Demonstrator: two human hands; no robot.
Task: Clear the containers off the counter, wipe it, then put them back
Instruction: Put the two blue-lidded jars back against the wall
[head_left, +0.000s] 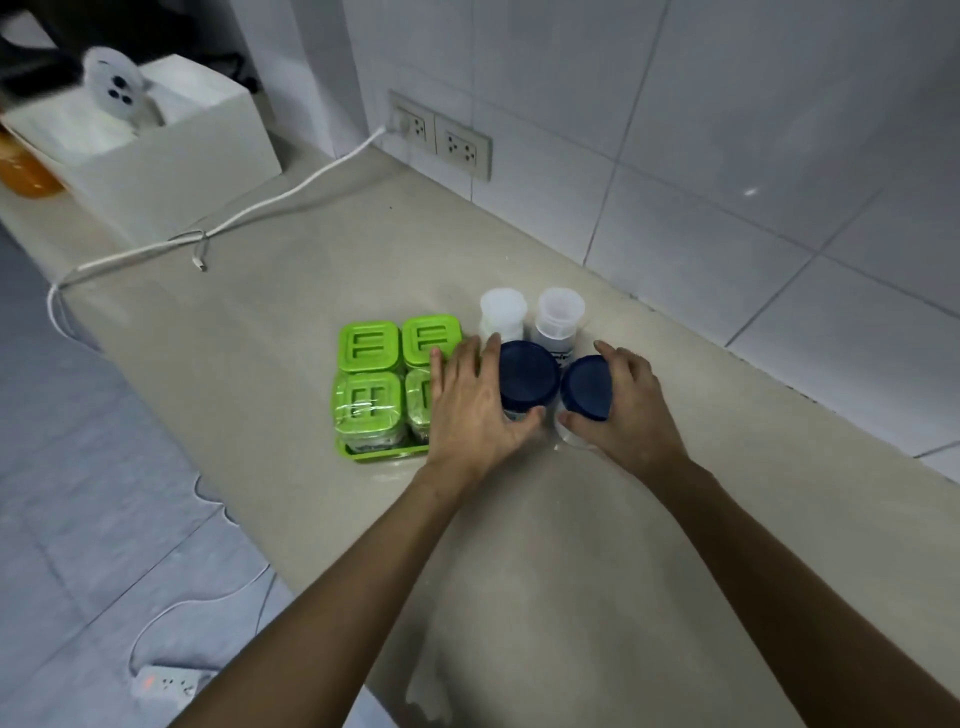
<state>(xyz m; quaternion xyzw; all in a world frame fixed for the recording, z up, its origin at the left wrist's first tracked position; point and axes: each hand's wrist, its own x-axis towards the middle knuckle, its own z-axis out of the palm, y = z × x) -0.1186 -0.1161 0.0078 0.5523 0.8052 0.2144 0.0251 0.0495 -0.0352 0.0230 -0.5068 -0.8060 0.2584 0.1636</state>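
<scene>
Two clear jars with dark blue lids stand side by side on the beige counter (311, 249). My left hand (470, 410) wraps the left blue-lidded jar (529, 376), fingers behind and thumb in front. My right hand (626, 408) wraps the right blue-lidded jar (587, 387) the same way. Just behind them stand two small white-capped bottles (503, 309) (560, 312). To the left, several green-lidded square containers (369, 348) sit packed in a green tray (384, 454); my left hand hides part of the near right one.
A white cable (260, 208) runs from the wall sockets (439, 136) across the counter and over its left edge. A white box (171, 156) holding a small white fan stands at the far left, an orange object beside it. A power strip (166, 683) lies on the floor.
</scene>
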